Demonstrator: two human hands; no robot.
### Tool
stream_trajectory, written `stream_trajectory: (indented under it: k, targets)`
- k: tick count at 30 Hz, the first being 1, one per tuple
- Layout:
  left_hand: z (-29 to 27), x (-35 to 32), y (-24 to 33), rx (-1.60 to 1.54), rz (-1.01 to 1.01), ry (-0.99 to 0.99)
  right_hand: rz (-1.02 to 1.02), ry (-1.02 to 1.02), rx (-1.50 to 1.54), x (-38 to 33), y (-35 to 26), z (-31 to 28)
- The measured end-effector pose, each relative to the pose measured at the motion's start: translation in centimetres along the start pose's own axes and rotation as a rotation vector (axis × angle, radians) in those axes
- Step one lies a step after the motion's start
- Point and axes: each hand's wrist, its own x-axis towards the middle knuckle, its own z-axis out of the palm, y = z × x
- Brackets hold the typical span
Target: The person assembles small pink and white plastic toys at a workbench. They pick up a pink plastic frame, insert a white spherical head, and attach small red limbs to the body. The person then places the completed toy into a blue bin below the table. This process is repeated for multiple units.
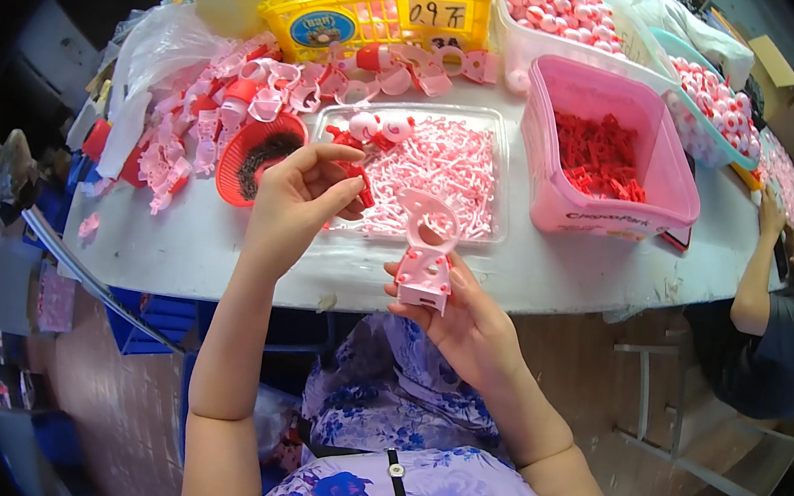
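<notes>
My right hand (475, 327) grips a pink plastic part (425, 275) with a ring at its top and small red spots on its body, just in front of the table's edge. My left hand (302, 196) is raised by the left side of a clear tray (505, 163), thumb and fingers drawn together. A small red plastic piece (366, 191) shows at its fingertips, partly hidden by them. Heaped in the tray are thin pink and white plastic pieces (443, 166), with round white-and-red parts (380, 129) lying on top at the back.
Left of the tray stands a red basket (233, 161) of small dark pieces, beside piled pink parts (172, 155). A pink bin (601, 210) of red pieces is at right. Behind are a yellow basket (476, 26) and bins of round parts (563, 15). A co-worker (771, 332) sits at right.
</notes>
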Motion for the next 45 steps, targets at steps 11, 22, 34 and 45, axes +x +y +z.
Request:
stream_trajectory:
  k: [11,22,34,45]
  targets:
    - [3.4,-5.1,1.7,0.496,0.432,-0.119,-0.025,0.0,0.069,-0.3,0.6,0.8]
    - [3.4,-5.9,2.3,0.755,0.604,-0.17,0.002,0.023,-0.023,-1.2,-0.2,1.7]
    - [3.8,-5.9,2.2,0.808,0.647,-0.294,0.04,0.035,-0.051,-1.5,0.8,0.8]
    - [3.3,-5.1,2.6,0.581,0.427,-0.256,0.146,-0.008,0.184,-1.2,-0.3,0.6]
